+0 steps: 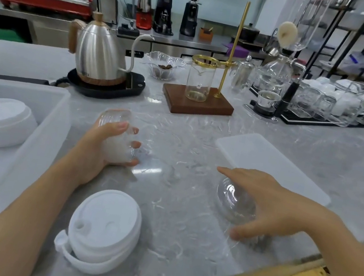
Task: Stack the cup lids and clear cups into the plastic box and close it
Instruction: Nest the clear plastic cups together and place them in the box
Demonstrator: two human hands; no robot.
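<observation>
My left hand (104, 146) is shut on a stack of clear cups (117, 126), held tilted just above the marble counter, right of the translucent plastic box (37, 136). A stack of white cup lids (0, 122) lies inside the box. Another stack of white lids (104, 228) sits on the counter near the front edge, below my left forearm. My right hand (271, 207) curls over more clear cups (233, 200) lying on their side on the counter; its fingers touch them. The box's flat translucent lid (269, 163) lies on the counter behind my right hand.
Behind the work area stand a steel gooseneck kettle (100, 55) on its base, a glass dish (163, 66), and a wooden pour-over stand (197, 101) with a glass beaker. Glassware on a black mat (315, 105) fills the right rear. The counter's front edge runs close at the lower right.
</observation>
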